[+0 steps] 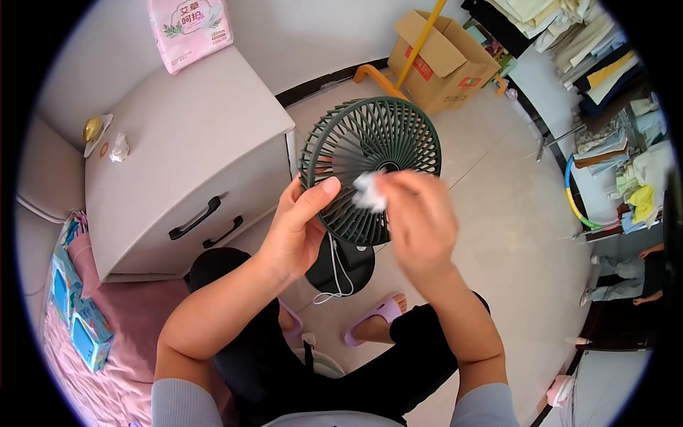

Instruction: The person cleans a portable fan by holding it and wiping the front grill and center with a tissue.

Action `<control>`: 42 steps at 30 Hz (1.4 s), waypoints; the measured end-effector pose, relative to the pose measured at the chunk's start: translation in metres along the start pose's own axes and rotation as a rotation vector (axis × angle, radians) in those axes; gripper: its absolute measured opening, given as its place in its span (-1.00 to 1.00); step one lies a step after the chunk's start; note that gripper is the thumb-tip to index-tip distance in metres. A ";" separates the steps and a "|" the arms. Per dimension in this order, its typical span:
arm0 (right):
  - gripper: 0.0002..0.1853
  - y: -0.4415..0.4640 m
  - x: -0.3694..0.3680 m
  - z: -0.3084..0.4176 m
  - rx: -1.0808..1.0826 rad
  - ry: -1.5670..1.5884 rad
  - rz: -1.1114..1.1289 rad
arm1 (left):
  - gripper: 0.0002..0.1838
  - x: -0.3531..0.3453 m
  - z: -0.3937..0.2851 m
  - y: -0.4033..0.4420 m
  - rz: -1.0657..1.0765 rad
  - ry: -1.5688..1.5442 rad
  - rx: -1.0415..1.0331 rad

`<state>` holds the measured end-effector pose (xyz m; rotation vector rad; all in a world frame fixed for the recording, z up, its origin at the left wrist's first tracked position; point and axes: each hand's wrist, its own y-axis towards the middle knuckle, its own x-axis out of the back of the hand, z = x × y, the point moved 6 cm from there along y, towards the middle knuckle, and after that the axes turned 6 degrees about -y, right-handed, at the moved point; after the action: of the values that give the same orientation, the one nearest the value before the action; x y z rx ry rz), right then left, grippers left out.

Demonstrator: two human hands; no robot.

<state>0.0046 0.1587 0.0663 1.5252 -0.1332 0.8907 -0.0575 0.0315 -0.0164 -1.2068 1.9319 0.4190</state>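
A dark green round electric fan (413,135) is held up in front of me, its slotted grille facing me. My left hand (299,224) grips the left rim of the fan, thumb on the front and fingers behind. In my right hand (423,220), blurred by motion, is a crumpled white tissue (368,193) pinched at the fingertips. The tissue is at the middle of the grille; whether it touches the slats I cannot tell. Below the grille sits the fan's black base (359,267), with a white cable (334,285) looped over it.
At the left stands a pale nightstand (192,128) bearing a pink package (191,32) and another crumpled tissue (119,148). Blue tissue packs (91,334) lie on the pink bed (142,320). A cardboard box (455,64) and a yellow pole (420,46) are ahead. Folded clothes (605,135) fill the right side.
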 end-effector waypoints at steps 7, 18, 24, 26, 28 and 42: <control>-0.71 -0.001 0.002 -0.008 -0.150 0.139 -0.040 | -0.52 -0.002 0.009 0.003 0.110 0.034 -0.010; -0.31 0.061 0.086 -0.182 -0.646 0.181 -0.315 | -0.54 0.007 0.005 0.010 -0.015 -0.061 0.041; -0.16 0.208 0.210 -0.282 -0.673 -0.418 -0.343 | -0.52 0.006 -0.004 0.007 -0.026 -0.042 0.012; -0.23 0.221 0.218 -0.277 -0.706 -0.210 -0.365 | -0.51 0.005 -0.008 0.005 -0.020 -0.040 -0.002; -0.34 0.218 0.186 -0.228 -0.628 -0.093 -0.289 | -0.49 0.008 -0.009 0.005 -0.023 -0.005 -0.004; -0.67 0.004 -0.001 -0.022 -0.367 0.272 -0.049 | -0.50 0.002 -0.009 0.000 0.042 -0.073 0.000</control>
<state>-0.0087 0.1770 0.0666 1.0538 -0.0571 0.9663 -0.0621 0.0240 -0.0122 -1.1369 1.8972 0.4791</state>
